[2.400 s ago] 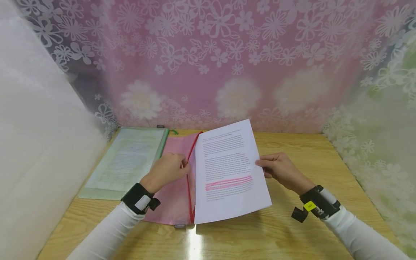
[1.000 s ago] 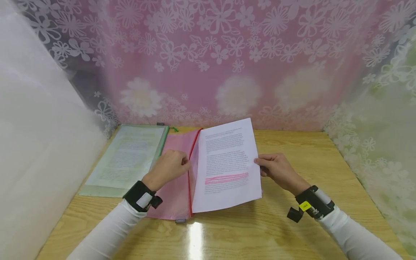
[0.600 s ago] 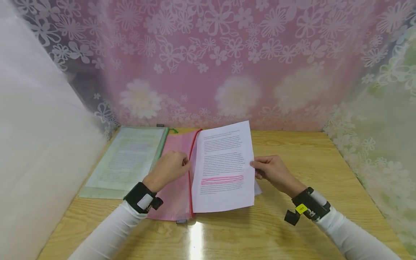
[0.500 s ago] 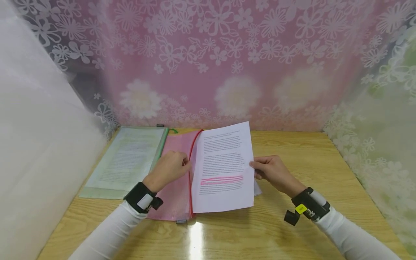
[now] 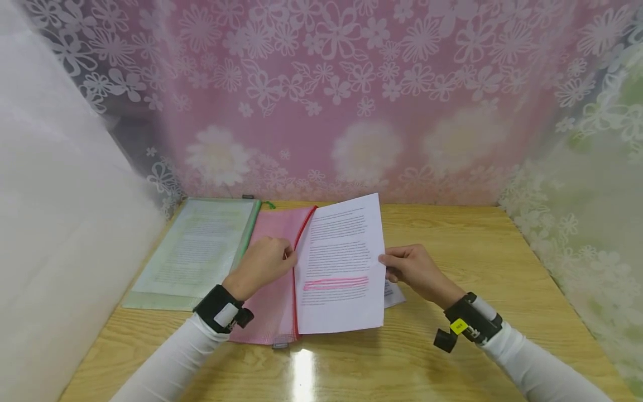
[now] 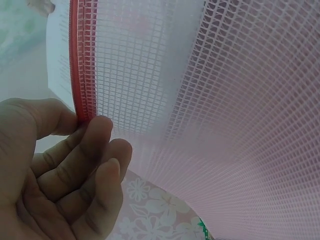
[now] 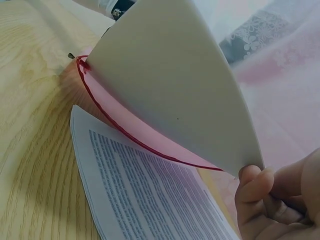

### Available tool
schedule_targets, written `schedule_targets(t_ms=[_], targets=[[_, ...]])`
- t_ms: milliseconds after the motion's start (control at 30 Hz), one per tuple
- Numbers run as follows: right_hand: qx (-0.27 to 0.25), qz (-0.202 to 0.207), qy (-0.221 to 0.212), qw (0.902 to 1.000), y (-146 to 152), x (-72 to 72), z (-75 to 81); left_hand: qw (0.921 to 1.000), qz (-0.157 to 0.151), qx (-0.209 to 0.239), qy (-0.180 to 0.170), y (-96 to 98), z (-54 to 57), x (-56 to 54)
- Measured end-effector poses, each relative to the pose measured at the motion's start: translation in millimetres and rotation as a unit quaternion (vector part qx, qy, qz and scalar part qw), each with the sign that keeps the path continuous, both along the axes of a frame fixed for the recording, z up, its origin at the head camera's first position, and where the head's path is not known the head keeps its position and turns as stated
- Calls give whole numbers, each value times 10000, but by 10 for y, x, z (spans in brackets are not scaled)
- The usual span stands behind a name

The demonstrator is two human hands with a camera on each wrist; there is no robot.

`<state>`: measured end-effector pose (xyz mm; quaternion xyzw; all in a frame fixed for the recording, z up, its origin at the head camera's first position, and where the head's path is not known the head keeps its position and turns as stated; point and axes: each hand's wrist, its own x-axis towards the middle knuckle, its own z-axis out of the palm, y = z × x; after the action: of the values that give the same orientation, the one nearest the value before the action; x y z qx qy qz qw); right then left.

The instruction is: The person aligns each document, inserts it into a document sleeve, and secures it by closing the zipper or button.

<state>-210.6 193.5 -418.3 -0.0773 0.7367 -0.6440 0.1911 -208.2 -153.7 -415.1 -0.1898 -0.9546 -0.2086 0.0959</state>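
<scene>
A pink mesh zipper pouch (image 5: 268,318) with a red zipper edge lies mid-table in the head view. My left hand (image 5: 263,262) pinches its zippered edge between thumb and fingers; the left wrist view shows the red zipper (image 6: 82,95) at the fingertips. My right hand (image 5: 417,271) pinches the right edge of printed paper (image 5: 341,315) marked with pink highlighter lines. The paper's left side is inside the pouch mouth. In the right wrist view, the held paper's blank back (image 7: 165,75) tilts above the pouch opening. Another printed sheet (image 7: 135,185) lies on the table below it.
A green mesh pouch (image 5: 201,240) with printed paper inside lies at the left on the wooden table (image 5: 467,234). A pink floral curtain (image 5: 311,111) hangs behind, and pale sheeting (image 5: 65,167) stands at the left side.
My right hand has moved left with the paper, which sits deeper in the pouch. The sheet beneath has come into view at the right. My left hand keeps its grip on the pouch edge.
</scene>
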Motion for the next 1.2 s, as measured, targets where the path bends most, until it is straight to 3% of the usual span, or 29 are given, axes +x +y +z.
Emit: schedule_targets(t_ms=[200, 500, 1200], targets=[[27, 48, 28, 10000, -46, 2, -4, 10000, 11, -13, 87, -11, -14, 6], [90, -5, 7, 10000, -67, -15, -34, 10000, 32, 11, -46, 1, -20, 1], [204, 70, 40, 9998, -91, -49, -97, 9999, -106, -21, -130, 155, 15, -13]])
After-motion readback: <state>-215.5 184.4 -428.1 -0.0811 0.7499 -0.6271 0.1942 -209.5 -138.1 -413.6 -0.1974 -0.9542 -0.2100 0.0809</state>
